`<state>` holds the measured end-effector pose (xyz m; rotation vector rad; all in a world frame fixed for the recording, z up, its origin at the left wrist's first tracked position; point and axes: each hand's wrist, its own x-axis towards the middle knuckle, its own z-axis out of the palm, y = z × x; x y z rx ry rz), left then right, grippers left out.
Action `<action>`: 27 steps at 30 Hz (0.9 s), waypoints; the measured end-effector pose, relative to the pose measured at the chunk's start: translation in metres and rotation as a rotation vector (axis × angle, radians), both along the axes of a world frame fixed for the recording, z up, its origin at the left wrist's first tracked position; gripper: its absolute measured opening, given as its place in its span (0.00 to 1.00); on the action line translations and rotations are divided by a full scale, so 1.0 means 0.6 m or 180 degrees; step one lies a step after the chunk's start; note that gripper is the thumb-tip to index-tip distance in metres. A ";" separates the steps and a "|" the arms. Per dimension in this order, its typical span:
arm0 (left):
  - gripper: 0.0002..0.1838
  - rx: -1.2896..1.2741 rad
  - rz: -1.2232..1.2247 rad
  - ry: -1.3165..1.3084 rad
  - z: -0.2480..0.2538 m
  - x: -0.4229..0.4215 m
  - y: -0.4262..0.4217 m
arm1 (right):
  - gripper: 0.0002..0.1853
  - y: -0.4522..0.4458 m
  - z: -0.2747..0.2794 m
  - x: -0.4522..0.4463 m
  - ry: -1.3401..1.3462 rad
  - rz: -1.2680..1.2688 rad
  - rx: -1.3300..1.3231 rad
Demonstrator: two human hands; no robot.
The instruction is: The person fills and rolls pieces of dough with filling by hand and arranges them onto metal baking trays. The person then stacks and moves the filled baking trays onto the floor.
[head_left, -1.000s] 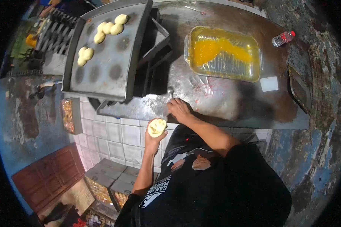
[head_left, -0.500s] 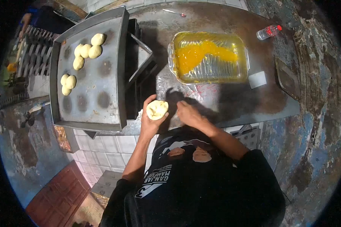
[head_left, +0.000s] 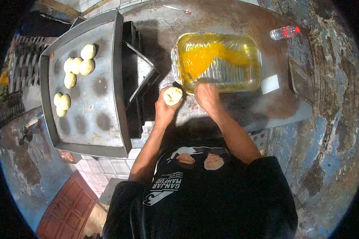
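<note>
A dark, worn surface (head_left: 227, 20) fills the space ahead; the piece of dough (head_left: 173, 96), its top dented, sits in the grip of the left hand (head_left: 165, 106), which is cupped around it; just beside, the right hand (head_left: 206, 96) is curled by the near rim of a glass dish (head_left: 229, 73) with a yellow mixture (head_left: 203, 59) inside, and I cannot tell what its grip holds; to the left, a metal tray (head_left: 85, 105) bears pale dough balls (head_left: 86, 67).
</note>
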<state>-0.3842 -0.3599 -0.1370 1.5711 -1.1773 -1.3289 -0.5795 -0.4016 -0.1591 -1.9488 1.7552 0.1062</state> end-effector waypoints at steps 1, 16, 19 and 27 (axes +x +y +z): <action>0.26 -0.0083 -0.0115 -0.0293 -0.001 0.003 -0.006 | 0.10 -0.002 -0.009 -0.001 0.0015 0.0022 -0.0002; 0.27 -0.0622 -0.0538 -0.1271 0.025 -0.081 -0.036 | 0.16 0.179 0.138 -0.011 -0.0230 0.0439 -0.1883; 0.24 -0.0585 -0.0905 -0.1891 0.014 -0.073 -0.016 | 0.15 0.237 0.120 -0.071 0.0063 0.0479 -0.1321; 0.33 0.0083 -0.0724 0.1790 0.031 -0.121 0.130 | 0.11 0.208 0.059 -0.129 -0.2501 -0.0912 -0.1323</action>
